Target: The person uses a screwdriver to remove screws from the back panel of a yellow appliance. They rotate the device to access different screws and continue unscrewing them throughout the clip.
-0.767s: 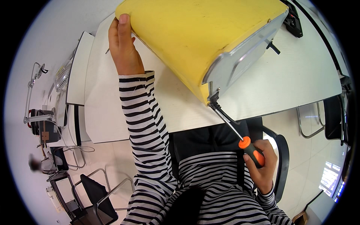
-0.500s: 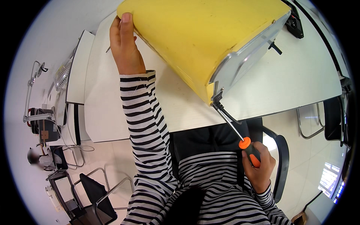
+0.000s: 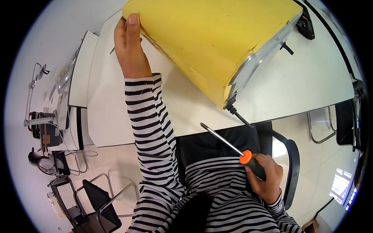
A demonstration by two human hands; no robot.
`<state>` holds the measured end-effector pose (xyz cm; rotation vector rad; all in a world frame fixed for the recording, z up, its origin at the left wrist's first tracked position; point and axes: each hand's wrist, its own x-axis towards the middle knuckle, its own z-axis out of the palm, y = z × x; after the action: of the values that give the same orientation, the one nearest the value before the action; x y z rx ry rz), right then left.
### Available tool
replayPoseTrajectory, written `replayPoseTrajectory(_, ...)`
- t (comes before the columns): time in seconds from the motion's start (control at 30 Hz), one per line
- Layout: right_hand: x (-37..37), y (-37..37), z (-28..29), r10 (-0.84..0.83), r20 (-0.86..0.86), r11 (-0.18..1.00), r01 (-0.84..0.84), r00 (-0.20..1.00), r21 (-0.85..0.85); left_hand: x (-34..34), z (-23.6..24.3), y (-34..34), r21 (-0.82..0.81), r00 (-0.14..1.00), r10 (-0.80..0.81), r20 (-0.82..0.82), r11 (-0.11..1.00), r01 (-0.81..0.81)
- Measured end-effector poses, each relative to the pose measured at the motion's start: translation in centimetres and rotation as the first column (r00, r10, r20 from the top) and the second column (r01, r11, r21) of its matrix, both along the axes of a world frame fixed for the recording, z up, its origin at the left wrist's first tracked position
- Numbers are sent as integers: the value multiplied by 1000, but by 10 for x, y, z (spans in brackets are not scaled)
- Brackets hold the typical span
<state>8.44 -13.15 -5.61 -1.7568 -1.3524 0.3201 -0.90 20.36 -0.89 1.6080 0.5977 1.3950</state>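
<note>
A large box-shaped casing (image 3: 210, 42) with a yellow sheet cover and a silvery end panel is tilted over the white table. My left hand (image 3: 133, 50) grips its far left edge, thumb on the yellow face and the other fingers partly hidden behind. My right hand (image 3: 268, 180) is closed round the orange and dark green handle of a screwdriver (image 3: 222, 139). The bare steel tip points up and left, in front of the table edge and apart from the casing. A black power cord (image 3: 239, 115) comes out at the casing's near lower corner.
The white table (image 3: 112, 124) ends just before my lap. A black tool case (image 3: 305, 27) and a small black stem (image 3: 286, 48) show beyond the casing. Black chairs (image 3: 99, 198) stand around. Far left are a fan (image 3: 65, 77), a lamp arm (image 3: 30, 99) and another person (image 3: 48, 165).
The screwdriver has come away from the casing's near corner and swung left and down, in my right hand. The casing has shifted slightly right; my left hand keeps its grip.
</note>
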Motion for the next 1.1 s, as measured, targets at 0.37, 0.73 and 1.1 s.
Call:
replayPoseTrajectory(0.37,6,-4,-6,-168,15,986,168,986,-9,0,2,-3,-6,1000,-11,17,1000,11)
replayPoseTrajectory(0.73,8,-1,-6,-157,-10,987,157,987,-15,-4,-3,6,-22,1000,-23,-9,999,23)
replayPoseTrajectory(1.1,8,-2,-11,-150,-6,989,150,989,10,-2,-3,4,-28,1000,-22,-7,999,22)
